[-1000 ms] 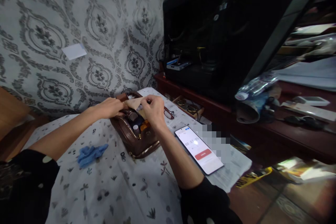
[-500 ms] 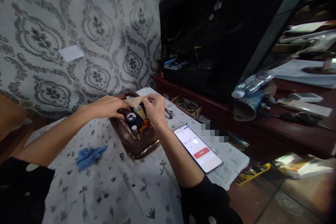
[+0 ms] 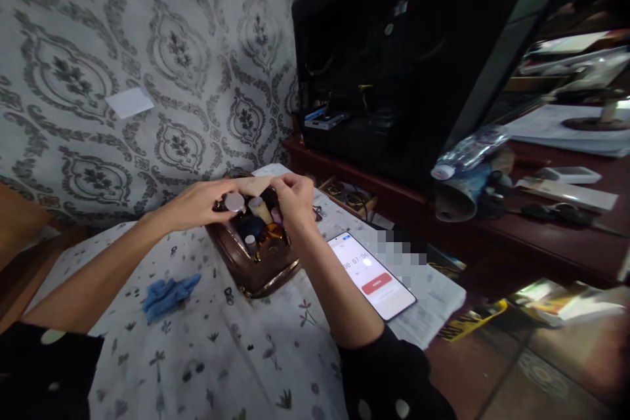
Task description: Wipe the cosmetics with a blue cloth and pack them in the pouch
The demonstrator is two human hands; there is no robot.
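Note:
A brown leather bag (image 3: 231,246) lies unzipped on the patterned cloth, with several small items inside. At its far left side, my left hand (image 3: 199,205) is closed around a small round container (image 3: 235,202) with a pale top. My right hand (image 3: 296,200) is closed at the bag's far right rim, its thumb and finger pinching the end of a beige paper-like piece (image 3: 252,188). That piece stretches behind the container toward my left fingers. In the bag, a cream tube (image 3: 260,210), a white-capped bottle (image 3: 251,243) and an amber item (image 3: 272,234) show.
A crumpled blue cloth (image 3: 170,295) lies left of the bag. On the right, a phone (image 3: 377,279) shows a running timer. Beyond are a large black television (image 3: 394,79), a plastic bottle (image 3: 467,152) and an open drawer (image 3: 349,197). White patterned cloth (image 3: 221,354) covers the surface.
My left hand now holds the round container, raised at the bag's left rim; a round item stood lower among the contents before. My right hand stays nearly in place with the beige piece.

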